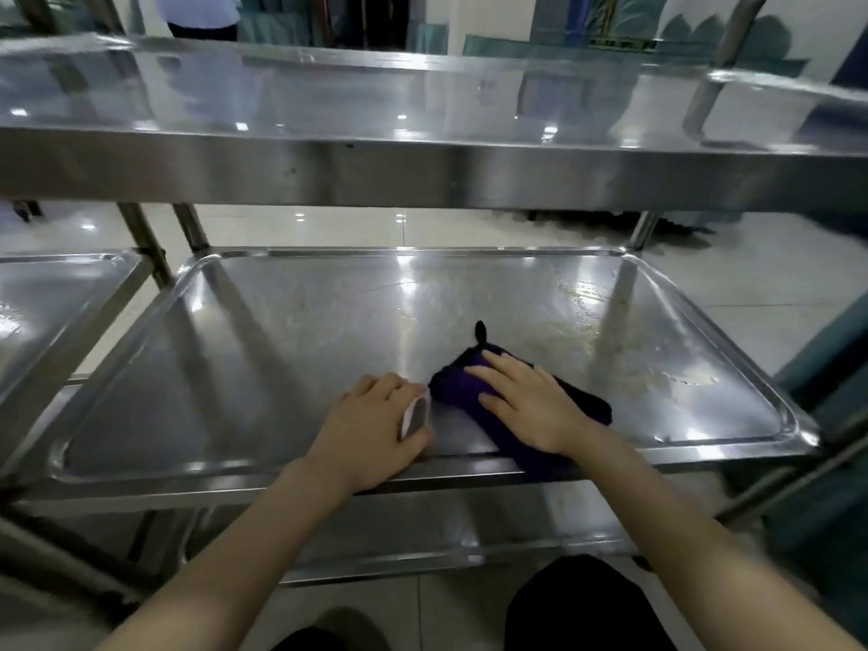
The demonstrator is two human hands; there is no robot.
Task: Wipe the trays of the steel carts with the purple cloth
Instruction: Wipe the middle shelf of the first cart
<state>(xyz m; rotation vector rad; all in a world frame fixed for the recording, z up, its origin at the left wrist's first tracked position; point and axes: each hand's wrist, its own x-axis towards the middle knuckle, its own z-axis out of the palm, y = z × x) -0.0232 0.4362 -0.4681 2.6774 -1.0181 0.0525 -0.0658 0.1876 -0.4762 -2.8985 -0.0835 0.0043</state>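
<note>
Wiping step: the middle tray [235, 368] of the steel cart [190, 227] is the one in hand. The right hand [530, 401] lies flat with straight fingers, pressing the purple cloth [451, 382] onto the tray floor near the front edge, right of centre.
Cloth: bunched into a long wad, with 1 end draped over the near rim and a dark corner sticking up at the far end.
Left hand: the left hand [371, 425] rests on the near rim just beside the cloth, fingers curled round a small pale object [415, 415]; what that object is I cannot tell.
Progress, as I judge it: droplets and a dull film [587, 293] show on the far right of this tray, so it looks only partly done.
Next move: it calls for a sweep away from the body toward the far right corner under even palm pressure, then a pass along the raised lip into the rounded corners.
In the way: the top tray [329, 171] overhangs close above, so any reach to the far edge must pass under its front lip. The left hand would block a stroke to the left unless lifted.
Around: a 2nd cart's tray [56, 293] stands at the left, a lower tray [422, 523] sits beneath, and a glossy tiled floor [751, 274] lies beyond. A person [197, 11] stands in the background.
</note>
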